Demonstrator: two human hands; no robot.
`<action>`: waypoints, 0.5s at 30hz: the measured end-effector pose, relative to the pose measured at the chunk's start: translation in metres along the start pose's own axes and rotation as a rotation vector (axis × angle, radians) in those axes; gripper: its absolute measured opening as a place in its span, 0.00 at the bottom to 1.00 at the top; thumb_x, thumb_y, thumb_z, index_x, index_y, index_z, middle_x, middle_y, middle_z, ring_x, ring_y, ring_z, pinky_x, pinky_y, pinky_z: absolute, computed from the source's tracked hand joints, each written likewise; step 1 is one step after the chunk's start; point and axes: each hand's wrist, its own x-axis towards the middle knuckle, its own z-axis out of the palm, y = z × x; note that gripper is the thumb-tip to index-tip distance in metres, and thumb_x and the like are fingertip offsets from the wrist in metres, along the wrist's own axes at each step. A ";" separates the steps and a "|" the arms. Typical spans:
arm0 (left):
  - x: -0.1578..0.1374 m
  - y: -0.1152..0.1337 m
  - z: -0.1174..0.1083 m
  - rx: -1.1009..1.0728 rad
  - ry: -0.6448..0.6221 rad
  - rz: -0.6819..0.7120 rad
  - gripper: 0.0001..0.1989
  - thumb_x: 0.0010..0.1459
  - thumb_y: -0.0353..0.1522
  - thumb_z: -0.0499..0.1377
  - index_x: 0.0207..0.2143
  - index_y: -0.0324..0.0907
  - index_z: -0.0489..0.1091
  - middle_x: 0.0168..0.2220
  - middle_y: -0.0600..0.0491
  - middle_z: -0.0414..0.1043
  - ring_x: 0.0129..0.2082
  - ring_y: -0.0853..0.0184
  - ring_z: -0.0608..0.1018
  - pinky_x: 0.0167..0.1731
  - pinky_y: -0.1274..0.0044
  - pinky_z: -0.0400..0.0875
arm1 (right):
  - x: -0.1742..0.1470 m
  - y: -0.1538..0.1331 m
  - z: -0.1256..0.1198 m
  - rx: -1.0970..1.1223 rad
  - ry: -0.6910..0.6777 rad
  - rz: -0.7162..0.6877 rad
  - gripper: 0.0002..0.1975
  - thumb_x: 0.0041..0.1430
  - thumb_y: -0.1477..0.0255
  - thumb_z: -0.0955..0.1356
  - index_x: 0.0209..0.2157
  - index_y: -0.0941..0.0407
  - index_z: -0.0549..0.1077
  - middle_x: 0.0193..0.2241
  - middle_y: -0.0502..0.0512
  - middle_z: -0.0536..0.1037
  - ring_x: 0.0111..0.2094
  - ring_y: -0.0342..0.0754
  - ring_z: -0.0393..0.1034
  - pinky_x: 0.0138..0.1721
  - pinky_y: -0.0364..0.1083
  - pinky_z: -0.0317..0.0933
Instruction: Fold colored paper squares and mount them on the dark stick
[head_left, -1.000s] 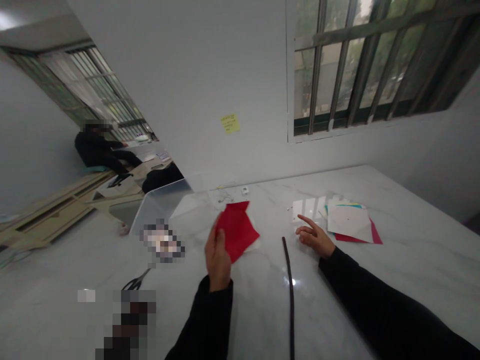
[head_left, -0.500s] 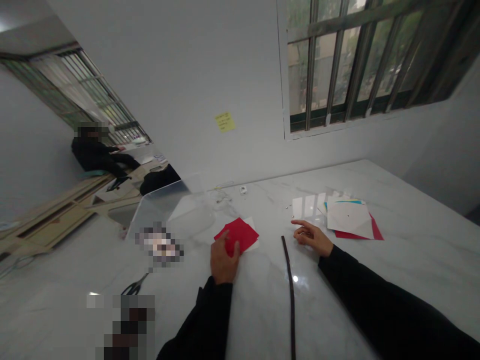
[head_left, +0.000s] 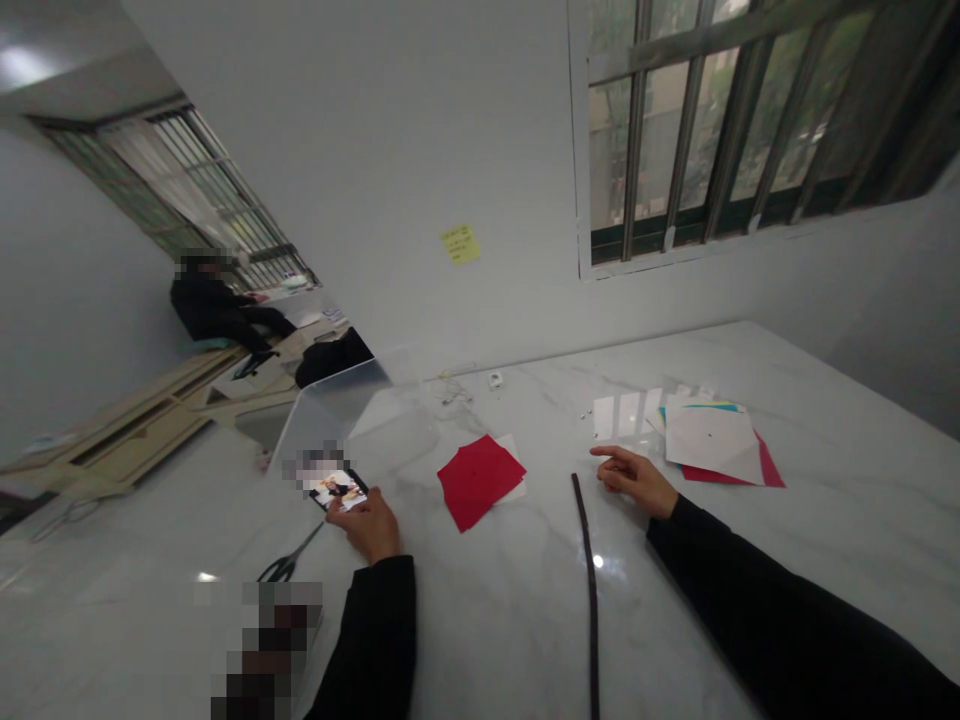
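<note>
My left hand (head_left: 369,526) is at the near end of a phone (head_left: 337,488) with a lit picture on its screen. Its thumb and fingers are closed about the phone's lower edge. My right hand (head_left: 634,480) hovers over or rests on the table, index finger stretched out, other fingers curled, holding nothing visible. Between the hands lies a red paper piece (head_left: 480,482) with an angular outline, partly covering a white sheet (head_left: 516,462). A long dark strip (head_left: 590,590) runs toward me, just left of my right hand. Small shiny bits (head_left: 589,414) sit beyond my right fingertip.
Scissors (head_left: 279,568) lie left of my left forearm. A clear plastic box (head_left: 330,415) stands behind the phone. Coloured sheets (head_left: 712,440) are stacked at right. A small white block (head_left: 495,380) is near the wall. Another person (head_left: 214,305) sits far left.
My left hand has left the red paper, moved left and taken hold of the phone's edge. My right hand keeps nearly the same pose. The view has shifted slightly.
</note>
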 end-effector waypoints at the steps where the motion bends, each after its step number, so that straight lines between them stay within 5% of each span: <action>1: 0.002 0.002 0.000 0.002 0.001 0.014 0.30 0.50 0.34 0.62 0.54 0.43 0.55 0.28 0.57 0.65 0.33 0.60 0.74 0.44 0.63 0.68 | 0.000 0.000 0.000 0.000 -0.003 -0.002 0.27 0.53 0.58 0.73 0.51 0.56 0.72 0.31 0.51 0.75 0.29 0.45 0.70 0.34 0.47 0.65; 5: 0.003 0.020 -0.007 0.015 0.020 0.137 0.32 0.50 0.32 0.61 0.57 0.42 0.55 0.28 0.58 0.65 0.31 0.64 0.72 0.42 0.65 0.68 | 0.000 -0.001 0.001 -0.016 -0.001 -0.008 0.27 0.52 0.57 0.73 0.51 0.56 0.72 0.29 0.51 0.74 0.28 0.45 0.69 0.33 0.47 0.64; 10: -0.021 0.050 -0.014 0.009 0.006 0.470 0.34 0.53 0.33 0.58 0.62 0.42 0.53 0.28 0.60 0.63 0.27 0.69 0.70 0.38 0.73 0.68 | -0.001 -0.005 0.002 -0.043 -0.005 -0.012 0.27 0.52 0.56 0.72 0.50 0.57 0.73 0.29 0.51 0.75 0.28 0.45 0.69 0.33 0.47 0.64; 15: -0.071 0.057 0.002 -0.055 -0.209 0.473 0.36 0.54 0.32 0.57 0.65 0.42 0.51 0.26 0.61 0.61 0.23 0.71 0.68 0.33 0.77 0.66 | -0.002 -0.003 0.003 -0.083 0.008 -0.024 0.26 0.54 0.57 0.71 0.49 0.58 0.73 0.28 0.52 0.75 0.27 0.45 0.69 0.31 0.46 0.64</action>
